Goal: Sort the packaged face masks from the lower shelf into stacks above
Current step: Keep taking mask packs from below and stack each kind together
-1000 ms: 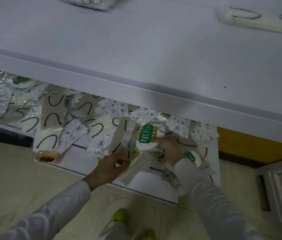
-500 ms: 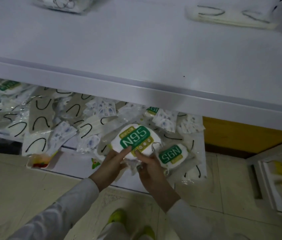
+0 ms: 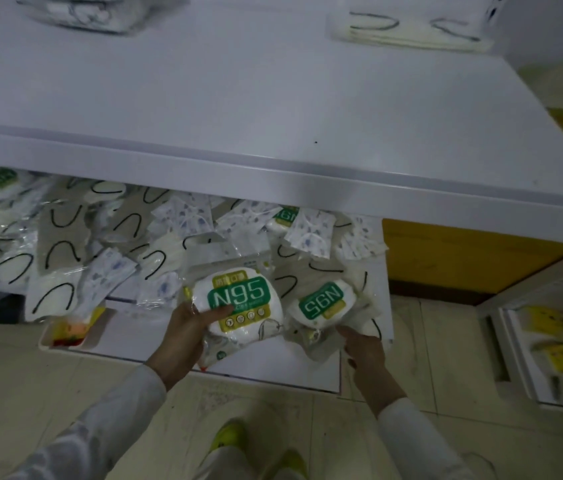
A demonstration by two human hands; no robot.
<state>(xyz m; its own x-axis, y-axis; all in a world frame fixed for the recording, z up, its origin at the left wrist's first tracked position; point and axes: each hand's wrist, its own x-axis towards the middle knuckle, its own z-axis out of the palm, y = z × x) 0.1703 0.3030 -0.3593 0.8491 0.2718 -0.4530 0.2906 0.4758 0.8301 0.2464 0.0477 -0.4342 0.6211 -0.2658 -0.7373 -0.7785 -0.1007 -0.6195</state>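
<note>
Overhead, upper shelf point(image 3: 273, 188) overhangs loose masks point(image 3: 62, 237); left fingers point(image 3: 219, 310) grip N95 pack point(image 3: 238, 292), right fingers point(image 3: 342, 330) unclear.

I'm in what looks like a shop: a white display upper shelf point(image 3: 273, 98), a lower shelf point(image 3: 273, 370) heaped with packaged face masks point(image 3: 65, 237), a neighbouring rack point(image 3: 515, 344) of yellow-labelled goods, floor tiles point(image 3: 31, 375) underfoot.

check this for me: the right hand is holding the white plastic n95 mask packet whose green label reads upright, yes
Wrong hand: the left hand holds the white plastic N95 mask packet whose green label reads upright, as the head view shows.
</note>
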